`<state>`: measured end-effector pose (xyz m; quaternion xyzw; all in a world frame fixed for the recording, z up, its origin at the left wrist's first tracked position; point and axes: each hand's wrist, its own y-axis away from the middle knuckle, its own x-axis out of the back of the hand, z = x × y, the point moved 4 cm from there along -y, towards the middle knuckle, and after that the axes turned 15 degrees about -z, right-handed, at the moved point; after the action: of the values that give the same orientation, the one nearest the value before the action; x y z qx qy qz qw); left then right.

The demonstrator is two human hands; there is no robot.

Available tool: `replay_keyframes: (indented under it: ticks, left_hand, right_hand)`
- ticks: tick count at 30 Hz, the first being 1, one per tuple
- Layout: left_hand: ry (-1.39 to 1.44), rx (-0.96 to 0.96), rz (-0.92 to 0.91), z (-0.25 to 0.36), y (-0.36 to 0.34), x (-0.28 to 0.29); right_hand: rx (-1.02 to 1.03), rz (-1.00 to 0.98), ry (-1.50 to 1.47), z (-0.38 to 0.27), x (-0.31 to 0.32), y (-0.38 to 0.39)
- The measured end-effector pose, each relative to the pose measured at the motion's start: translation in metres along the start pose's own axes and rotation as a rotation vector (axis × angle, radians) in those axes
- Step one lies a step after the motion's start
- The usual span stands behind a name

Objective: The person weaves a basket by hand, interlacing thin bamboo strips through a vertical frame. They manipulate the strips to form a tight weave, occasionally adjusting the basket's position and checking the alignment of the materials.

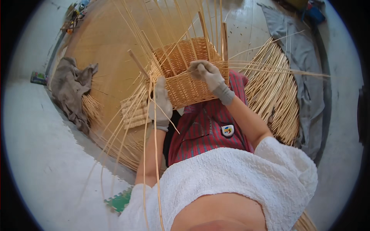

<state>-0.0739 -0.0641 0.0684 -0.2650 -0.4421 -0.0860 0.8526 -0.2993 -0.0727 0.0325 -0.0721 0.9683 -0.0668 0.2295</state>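
Observation:
A rectangular wicker basket (187, 92) rests tilted over my lap, its walls woven and long upright stakes (181, 23) rising from it. Flat wooden slats (225, 40) stand at its corners. My left hand (162, 104), in a pale glove, lies along the near left corner with its fingers stretched out. At the near rim my right hand (209, 77), also gloved, has its fingers curled in a pinch on a wicker strand; the exact grip is partly hidden. Long thin strands (277, 69) run off to the right from beside it. Other loose strands (156, 154) hang down past my left arm.
A large bundle of rods (275, 100) lies at the right on a grey cloth (308, 73). On the left are a crumpled brown-grey cloth (71, 92), a smaller rod bundle (91, 107) and a woven piece (135, 112). A green mat piece (118, 200) shows lower left.

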Motion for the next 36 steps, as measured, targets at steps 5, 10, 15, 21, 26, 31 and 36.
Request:
replay_keyframes:
  ticks: [5,10,15,21,26,31,36]
  left_hand:
    - [0.149,0.483,-0.433,-0.025,-0.041,-0.013]
    - [0.188,0.431,-0.079,-0.007,-0.046,-0.027]
    - [0.537,0.299,0.047,-0.010,-0.043,-0.027]
    - [-0.048,0.083,-0.304,0.055,-0.027,-0.046]
    - [-0.314,0.137,-0.391,0.046,-0.036,-0.068]
    - [-0.265,-0.139,-0.096,0.063,-0.050,-0.066]
    - [-0.142,-0.021,-0.393,0.116,-0.070,-0.094]
  right_hand:
    - [-0.108,0.153,0.306,-0.011,-0.015,-0.002]
    - [0.329,0.027,1.206,-0.070,-0.099,-0.103]
    - [0.481,-0.114,0.030,-0.018,-0.009,-0.047]
    - [0.390,0.148,1.114,-0.062,-0.020,-0.041]
    - [0.458,0.120,0.636,-0.092,-0.003,-0.049]
    - [0.250,0.211,0.930,-0.084,0.057,0.030]
    - [0.398,0.372,1.823,-0.145,0.000,-0.021]
